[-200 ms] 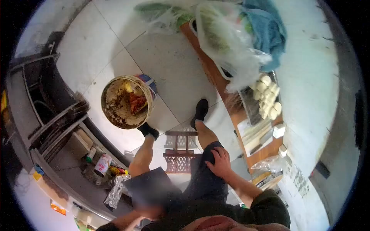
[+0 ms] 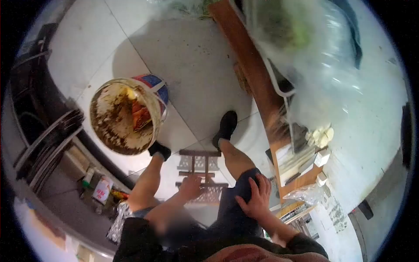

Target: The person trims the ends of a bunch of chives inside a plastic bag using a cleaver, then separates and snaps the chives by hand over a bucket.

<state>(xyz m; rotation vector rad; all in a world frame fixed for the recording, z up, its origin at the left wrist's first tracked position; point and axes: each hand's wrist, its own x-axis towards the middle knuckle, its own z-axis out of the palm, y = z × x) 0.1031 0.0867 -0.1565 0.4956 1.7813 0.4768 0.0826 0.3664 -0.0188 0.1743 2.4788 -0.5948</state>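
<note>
My right hand (image 2: pixel 257 194) rests on my right thigh with its fingers spread. My left hand (image 2: pixel 190 187) hangs between my knees, over a brown wooden lattice piece (image 2: pixel 212 193) that looks like part of a small stool or rack. The fingers of that hand point away from the camera and are blurred, so I cannot see whether they grip the lattice. A dirt-smeared plastic bucket (image 2: pixel 158 87) stands by my left foot. Inside it lie a red packet (image 2: pixel 141 116) and something yellow.
On the right, a brown board (image 2: pixel 244 48) bears a clear plastic bag (image 2: pixel 321 70) of greens, pale rounded pieces (image 2: pixel 320 136) and a knife (image 2: pixel 293 178). A dark metal rack (image 2: pixel 48 148) and a low shelf with a white-pink can (image 2: pixel 102 190) line the left side.
My left hand has moved up and right from the bottom left to over the lattice. My right hand stays on the thigh. The view has shifted, so the bucket appears larger and further left.
</note>
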